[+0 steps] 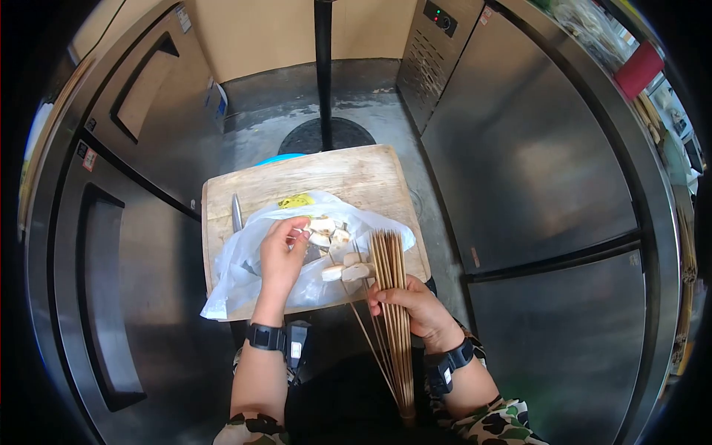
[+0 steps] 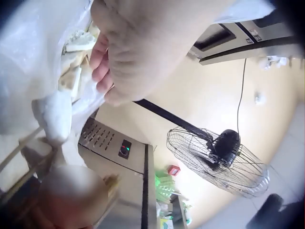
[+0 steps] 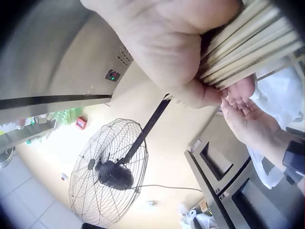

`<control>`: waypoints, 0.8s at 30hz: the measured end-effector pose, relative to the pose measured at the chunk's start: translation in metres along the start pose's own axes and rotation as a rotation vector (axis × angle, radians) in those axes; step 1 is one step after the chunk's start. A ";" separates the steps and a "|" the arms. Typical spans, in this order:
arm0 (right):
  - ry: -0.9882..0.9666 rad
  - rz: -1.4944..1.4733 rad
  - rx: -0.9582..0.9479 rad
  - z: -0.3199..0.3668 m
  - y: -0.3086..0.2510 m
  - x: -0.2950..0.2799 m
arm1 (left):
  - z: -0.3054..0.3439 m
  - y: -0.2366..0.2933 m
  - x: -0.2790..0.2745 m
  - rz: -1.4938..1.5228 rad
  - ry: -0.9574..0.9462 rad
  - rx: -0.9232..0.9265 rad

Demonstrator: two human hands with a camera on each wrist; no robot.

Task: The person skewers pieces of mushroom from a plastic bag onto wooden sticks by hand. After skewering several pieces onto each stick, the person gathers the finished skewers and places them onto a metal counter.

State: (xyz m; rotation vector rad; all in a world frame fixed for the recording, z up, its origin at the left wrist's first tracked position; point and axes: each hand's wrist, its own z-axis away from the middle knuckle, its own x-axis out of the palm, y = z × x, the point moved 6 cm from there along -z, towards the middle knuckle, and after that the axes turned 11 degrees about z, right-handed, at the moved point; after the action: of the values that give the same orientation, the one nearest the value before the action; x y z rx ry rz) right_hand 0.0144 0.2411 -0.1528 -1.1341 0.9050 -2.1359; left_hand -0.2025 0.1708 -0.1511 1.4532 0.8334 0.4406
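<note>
My right hand [image 1: 419, 308] grips a thick bundle of wooden skewers [image 1: 391, 297], points upward. A few skewers stand apart on its left side, bearing thick pale pieces [image 1: 348, 271] that look like cut mushroom. More loose mushroom-like pieces [image 1: 322, 231] lie on a white plastic bag [image 1: 252, 248]. Over that pile reaches my left hand [image 1: 282, 256], thumb and forefinger right at the pieces. In the left wrist view, the left hand's fingers [image 2: 100, 67] bend beside the pile, and the thumb is hidden; I cannot tell whether a piece is pinched there.
Under the bag is a wooden cutting board [image 1: 334, 169], with a knife [image 1: 236, 213] at its left side. Steel cabinets [image 1: 534, 163] flank both sides. Behind the board stands a fan's black pole [image 1: 324, 81] on a round base [image 1: 348, 132].
</note>
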 end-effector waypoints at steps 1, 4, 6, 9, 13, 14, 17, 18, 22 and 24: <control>-0.005 -0.001 -0.016 0.000 0.001 -0.001 | -0.001 -0.002 0.003 -0.089 -0.007 0.065; 0.021 0.024 -0.019 0.000 0.003 -0.004 | 0.001 0.004 0.016 -0.323 -0.028 0.216; 0.064 0.067 0.019 0.000 0.004 -0.003 | 0.004 0.011 0.025 -0.438 -0.038 0.263; 0.094 0.113 0.032 0.000 0.005 -0.005 | 0.002 0.008 0.029 -0.473 -0.004 0.239; 0.135 0.143 0.011 -0.003 0.005 -0.007 | 0.001 0.004 0.029 -0.537 -0.014 0.249; 0.132 0.144 -0.007 -0.004 0.005 -0.007 | 0.001 0.004 0.028 -0.530 -0.012 0.253; 0.125 0.157 -0.060 -0.005 0.002 -0.005 | -0.003 -0.009 0.021 -0.171 0.013 0.131; 0.120 0.139 -0.071 -0.006 0.001 -0.003 | -0.005 -0.016 0.019 0.005 0.023 0.066; 0.103 0.113 -0.073 -0.009 0.002 0.001 | 0.003 0.006 0.025 0.723 -0.156 -0.168; 0.101 0.124 -0.068 -0.009 0.002 0.004 | 0.007 0.017 0.025 0.736 -0.150 -0.172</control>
State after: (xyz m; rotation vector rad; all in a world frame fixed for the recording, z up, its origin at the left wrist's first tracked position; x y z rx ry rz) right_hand 0.0051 0.2397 -0.1558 -0.9827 1.0724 -2.0900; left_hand -0.1769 0.1861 -0.1408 1.5779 0.1075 0.9140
